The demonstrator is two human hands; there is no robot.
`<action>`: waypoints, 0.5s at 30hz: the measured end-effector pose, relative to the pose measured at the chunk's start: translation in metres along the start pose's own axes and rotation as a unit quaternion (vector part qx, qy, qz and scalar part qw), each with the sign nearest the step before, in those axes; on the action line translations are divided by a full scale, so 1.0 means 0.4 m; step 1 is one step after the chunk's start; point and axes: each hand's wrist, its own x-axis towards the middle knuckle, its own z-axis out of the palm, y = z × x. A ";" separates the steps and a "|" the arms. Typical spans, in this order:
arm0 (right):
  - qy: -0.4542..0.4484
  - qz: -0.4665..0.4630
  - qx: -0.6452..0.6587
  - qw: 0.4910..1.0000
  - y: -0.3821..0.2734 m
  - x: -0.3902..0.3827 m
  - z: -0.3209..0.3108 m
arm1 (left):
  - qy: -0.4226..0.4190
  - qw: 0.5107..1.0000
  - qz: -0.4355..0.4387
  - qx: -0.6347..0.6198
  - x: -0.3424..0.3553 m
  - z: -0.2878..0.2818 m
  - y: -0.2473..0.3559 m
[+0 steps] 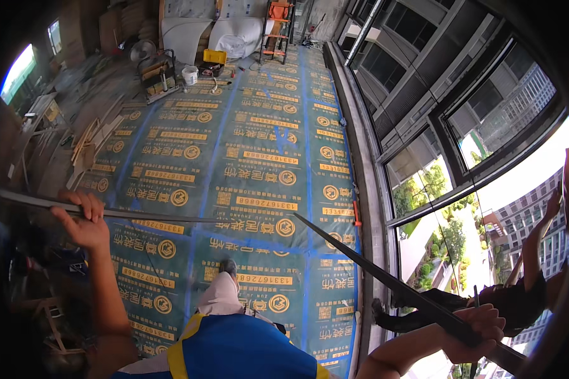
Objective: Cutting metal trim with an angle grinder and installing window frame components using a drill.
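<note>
My left hand [82, 220] is raised at the left, its fingers curled round a long, thin grey strip [148, 216]. This strip runs from the left rim toward the middle, nearly level above the floor. At the lower right, my right hand [474, 333] is closed round a long dark bar [376, 273], which slants away to a tapering end near the middle of the picture. A gap separates that end from the grey strip's end. The material of both is unclear.
Printed green protective sheeting [234, 145], seamed with blue tape, covers the floor. Along the right stand large windows [417, 183]; a person in dark clothes [518, 303] raises an arm there. A red-orange tool [356, 213] lies by the sill. Farther off are a ladder [277, 31], yellow box [214, 57] and white bucket [189, 75].
</note>
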 end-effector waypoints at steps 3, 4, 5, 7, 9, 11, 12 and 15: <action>0.019 -0.003 -0.047 0.999 0.238 -0.020 0.121 | 0.029 1.000 0.011 -0.007 0.116 0.003 -0.227; 0.005 -0.019 -0.072 0.997 0.327 -0.019 0.152 | 0.025 1.000 0.015 0.002 0.178 0.006 -0.325; 0.007 -0.026 -0.074 0.997 0.400 -0.024 0.187 | 0.021 1.000 0.019 0.011 0.243 0.014 -0.425; 0.049 -0.059 -0.181 0.981 0.536 -0.007 0.221 | 0.038 0.999 0.020 0.022 0.369 0.108 -0.642; 0.033 -0.073 -0.212 0.974 0.640 0.026 0.216 | -0.003 1.000 0.001 -0.012 0.504 0.250 -0.826; 0.021 -0.115 -0.176 0.978 0.759 0.057 0.236 | -0.049 0.998 -0.015 -0.021 0.629 0.360 -0.980; 0.025 -0.118 -0.183 0.976 0.808 0.067 0.242 | -0.060 0.998 -0.020 -0.022 0.683 0.412 -1.059; 0.095 -0.100 -0.187 0.973 0.984 0.074 0.264 | -0.094 0.995 -0.025 -0.014 0.836 0.553 -1.251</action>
